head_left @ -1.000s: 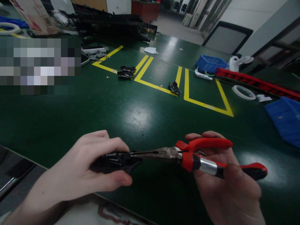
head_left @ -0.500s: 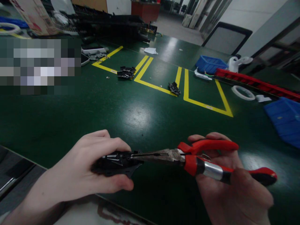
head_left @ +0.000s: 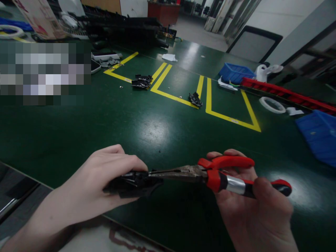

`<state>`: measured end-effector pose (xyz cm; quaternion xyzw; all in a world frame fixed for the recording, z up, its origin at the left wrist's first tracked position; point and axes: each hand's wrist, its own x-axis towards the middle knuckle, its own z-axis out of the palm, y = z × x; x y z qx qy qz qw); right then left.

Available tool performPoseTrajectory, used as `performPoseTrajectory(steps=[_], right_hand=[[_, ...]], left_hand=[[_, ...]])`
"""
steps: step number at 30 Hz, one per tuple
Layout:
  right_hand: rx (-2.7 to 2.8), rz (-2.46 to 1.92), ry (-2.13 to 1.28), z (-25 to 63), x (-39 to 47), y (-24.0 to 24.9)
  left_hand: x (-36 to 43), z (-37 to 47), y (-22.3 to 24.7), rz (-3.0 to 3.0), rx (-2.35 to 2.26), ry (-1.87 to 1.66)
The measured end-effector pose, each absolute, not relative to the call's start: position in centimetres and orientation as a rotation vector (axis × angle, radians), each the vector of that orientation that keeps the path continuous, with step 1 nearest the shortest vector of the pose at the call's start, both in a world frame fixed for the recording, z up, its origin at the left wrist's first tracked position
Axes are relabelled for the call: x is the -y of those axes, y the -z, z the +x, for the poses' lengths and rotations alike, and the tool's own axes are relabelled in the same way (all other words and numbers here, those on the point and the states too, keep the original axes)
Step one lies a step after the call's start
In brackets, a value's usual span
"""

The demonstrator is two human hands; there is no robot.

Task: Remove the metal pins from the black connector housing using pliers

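Observation:
Low in the view, my left hand (head_left: 91,182) grips a black plastic part (head_left: 136,187) from the left, fingers over its top. From the right, my right hand (head_left: 259,210) holds red-handled needle-nose pliers (head_left: 225,175), their handles lying across the fingers and under the thumb. The narrow jaws point left, and their tips meet the upper edge of the black part near my left fingertips. Whether the tips pinch anything there is too small to tell. Similar black parts (head_left: 141,81) lie farther off on the green table (head_left: 110,122), with one more black part (head_left: 195,99) to their right.
Yellow tape outlines (head_left: 231,120) mark the table. At the right are a blue bin (head_left: 319,136), another blue bin (head_left: 235,72), a long red strip (head_left: 286,94) and a white tape roll (head_left: 272,104). Dark equipment (head_left: 123,29) stands at the back left.
The pliers' handles have come closer together, and my right hand has shifted slightly left. The black part has tilted a little, and my left thumb has slipped out of sight beneath it.

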<state>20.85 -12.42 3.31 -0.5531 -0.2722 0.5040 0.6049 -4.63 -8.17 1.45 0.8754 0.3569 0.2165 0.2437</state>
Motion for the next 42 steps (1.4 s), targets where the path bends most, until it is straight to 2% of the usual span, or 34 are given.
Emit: performPoseTrajectory(steps=[17, 34, 42], right_hand=[[0.956, -1.133, -0.995, 20.9, 13.9, -4.1], [0.644, -1.254, -1.114, 21.0, 12.0, -2.8], [0.704, -1.236, -1.152, 21.7, 12.5, -2.4]], left_hand=[[8.5, -5.1, -1.4, 2.290, -1.022, -0.572], [8.5, -4.6, -1.4, 2.355, -1.076, -0.601], [8.5, -4.7, -1.4, 2.379, -1.071, -0.565]])
